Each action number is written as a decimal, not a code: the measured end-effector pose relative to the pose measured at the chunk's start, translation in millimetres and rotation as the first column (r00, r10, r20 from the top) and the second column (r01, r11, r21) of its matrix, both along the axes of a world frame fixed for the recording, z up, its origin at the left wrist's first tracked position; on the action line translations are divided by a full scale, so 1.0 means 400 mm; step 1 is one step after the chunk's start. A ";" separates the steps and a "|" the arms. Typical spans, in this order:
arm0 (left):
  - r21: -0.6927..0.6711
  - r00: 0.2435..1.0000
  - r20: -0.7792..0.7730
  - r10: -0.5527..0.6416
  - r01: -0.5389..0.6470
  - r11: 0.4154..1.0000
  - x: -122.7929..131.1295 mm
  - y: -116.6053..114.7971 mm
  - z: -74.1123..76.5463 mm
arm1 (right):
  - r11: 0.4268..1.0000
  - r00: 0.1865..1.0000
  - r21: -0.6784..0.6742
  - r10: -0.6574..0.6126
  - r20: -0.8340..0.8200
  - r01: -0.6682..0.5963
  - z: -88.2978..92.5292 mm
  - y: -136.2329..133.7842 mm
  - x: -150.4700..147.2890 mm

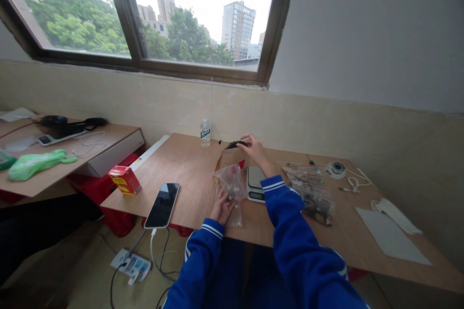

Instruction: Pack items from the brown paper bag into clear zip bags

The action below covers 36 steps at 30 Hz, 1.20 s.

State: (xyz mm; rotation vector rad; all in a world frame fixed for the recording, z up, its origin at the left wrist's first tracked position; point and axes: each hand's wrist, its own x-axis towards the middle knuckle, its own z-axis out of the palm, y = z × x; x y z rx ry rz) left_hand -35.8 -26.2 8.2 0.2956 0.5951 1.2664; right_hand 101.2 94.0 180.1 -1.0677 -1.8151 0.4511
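Note:
In the head view, my left hand (222, 206) grips a clear plastic zip bag (236, 181) with small greyish parts inside, near the table's front edge. Behind it stands a brown paper bag (229, 158) with a dark opening at the top. My right hand (254, 148) reaches over and pinches the rim of that paper bag between thumb and fingers. A white digital scale (256, 184) sits right of the zip bag, partly hidden by my right sleeve. What lies inside the paper bag cannot be made out.
Right of the scale lie several clear bags of parts (313, 193), a round white device (337, 169) with a cable, and a white sheet (391, 236). A phone (162, 205), a red-yellow box (124, 180) and a water bottle (205, 133) stand left. A power strip (131, 265) lies below.

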 end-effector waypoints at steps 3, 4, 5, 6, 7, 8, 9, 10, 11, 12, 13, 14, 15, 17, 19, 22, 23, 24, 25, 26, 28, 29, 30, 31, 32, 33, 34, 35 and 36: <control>0.000 1.000 0.008 -0.005 0.005 1.000 -0.001 0.000 0.002 | 0.994 0.996 0.102 -0.050 0.078 0.042 0.009 0.000 0.001; 0.000 1.000 0.012 -0.008 0.008 1.000 -0.001 0.000 0.002 | 0.986 0.993 0.151 -0.078 0.087 0.064 0.012 -0.004 0.002; -0.001 1.000 0.016 -0.012 0.012 1.000 -0.002 0.001 0.001 | 0.977 0.992 0.195 -0.101 0.075 0.084 0.015 -0.011 0.005; -0.001 1.000 0.020 -0.015 0.015 1.000 -0.002 0.001 0.000 | 0.970 0.993 0.224 -0.111 0.041 0.099 0.017 -0.022 0.008; 0.001 1.000 0.025 -0.016 0.016 1.000 -0.002 0.002 -0.002 | 0.965 0.994 0.237 -0.111 -0.018 0.112 0.016 -0.037 0.013; 0.003 0.999 0.029 -0.015 0.015 1.000 -0.002 0.003 -0.004 | 0.965 0.990 0.233 -0.103 -0.095 0.123 0.012 -0.055 0.019; 0.005 0.999 0.033 -0.011 0.011 1.000 -0.002 0.004 -0.007 | 0.969 0.979 0.210 -0.096 -0.180 0.133 0.003 -0.077 0.026; 0.005 0.999 0.037 -0.004 0.004 1.000 -0.001 0.005 -0.009 | 0.977 0.961 0.164 -0.089 -0.261 0.135 -0.012 -0.101 0.033; -0.003 0.999 0.038 0.006 -0.006 1.000 0.000 0.006 -0.012 | 0.988 0.941 0.101 -0.080 -0.330 0.120 -0.034 -0.126 0.039; -0.016 0.999 0.038 0.016 -0.016 1.000 0.001 0.007 -0.013 | 0.997 0.930 0.015 -0.065 -0.363 0.075 -0.060 -0.150 0.045; -0.030 0.999 0.036 0.027 -0.026 0.999 0.002 0.008 -0.014 | 0.996 0.936 -0.089 -0.021 -0.350 -0.010 -0.090 -0.172 0.050; -0.041 0.999 0.033 0.035 -0.033 0.999 0.003 0.008 -0.014 | 0.980 0.943 -0.177 0.025 -0.331 -0.088 -0.122 -0.191 0.054; -0.046 0.999 0.030 0.039 -0.037 0.998 0.003 0.008 -0.014 | 0.957 0.951 -0.255 0.057 -0.305 -0.139 -0.154 -0.205 0.057; -0.038 0.999 0.030 0.035 -0.034 0.999 0.002 0.008 -0.012 | 0.920 0.971 -0.350 0.103 -0.216 -0.176 -0.207 -0.222 0.058; -0.021 0.999 0.047 0.014 -0.013 1.000 -0.003 0.007 -0.011 | 0.906 0.983 -0.387 0.134 -0.125 -0.172 -0.242 -0.223 0.054; 0.038 0.993 0.107 -0.047 0.043 0.998 -0.011 0.007 -0.017 | 0.872 0.973 -0.433 0.206 -0.102 -0.230 -0.264 -0.213 0.046; 0.064 0.991 0.122 -0.062 0.054 0.996 -0.013 0.008 -0.021 | 0.855 0.964 -0.445 0.238 -0.118 -0.266 -0.267 -0.210 0.043; 0.088 0.989 0.130 -0.071 0.060 0.994 -0.014 0.008 -0.025 | 0.840 0.953 -0.450 0.268 -0.138 -0.302 -0.270 -0.208 0.041; 0.106 0.989 0.128 -0.073 0.060 0.993 -0.015 0.009 -0.029 | 0.826 0.941 -0.451 0.297 -0.160 -0.338 -0.272 -0.209 0.039; 0.116 0.990 0.120 -0.072 0.059 0.992 -0.015 0.010 -0.033 | 0.811 0.929 -0.452 0.324 -0.180 -0.371 -0.274 -0.210 0.038; 0.128 0.993 0.093 -0.071 0.059 0.990 -0.013 0.012 -0.040 | 0.779 0.907 -0.464 0.361 -0.217 -0.422 -0.278 -0.216 0.035; 0.133 0.994 0.078 -0.073 0.062 0.989 -0.013 0.013 -0.042 | 0.766 0.900 -0.472 0.370 -0.232 -0.437 -0.281 -0.220 0.034; 0.136 0.995 0.062 -0.075 0.066 0.989 -0.012 0.014 -0.044 | 0.756 0.895 -0.478 0.375 -0.241 -0.446 -0.283 -0.223 0.034; 0.137 0.996 0.049 -0.075 0.068 0.988 -0.011 0.015 -0.045 | 0.752 0.893 -0.482 0.378 -0.245 -0.450 -0.286 -0.226 0.033; 0.135 0.997 0.036 -0.074 0.069 0.988 -0.010 0.015 -0.045 | 0.752 0.893 -0.482 0.377 -0.245 -0.450 -0.289 -0.227 0.032; 0.130 0.997 0.025 -0.071 0.067 0.989 -0.008 0.016 -0.046 | 0.750 0.893 -0.485 0.376 -0.247 -0.450 -0.292 -0.228 0.032; 0.121 0.998 0.015 -0.064 0.062 0.991 -0.007 0.016 -0.046 | 0.749 0.893 -0.487 0.374 -0.249 -0.449 -0.296 -0.227 0.031; 0.108 0.999 0.007 -0.053 0.052 0.993 -0.006 0.017 -0.047 | 0.750 0.895 -0.488 0.370 -0.251 -0.447 -0.300 -0.225 0.030; 0.092 0.999 0.001 -0.044 0.044 0.995 -0.004 0.017 -0.048 | 0.754 0.897 -0.486 0.363 -0.253 -0.442 -0.303 -0.223 0.029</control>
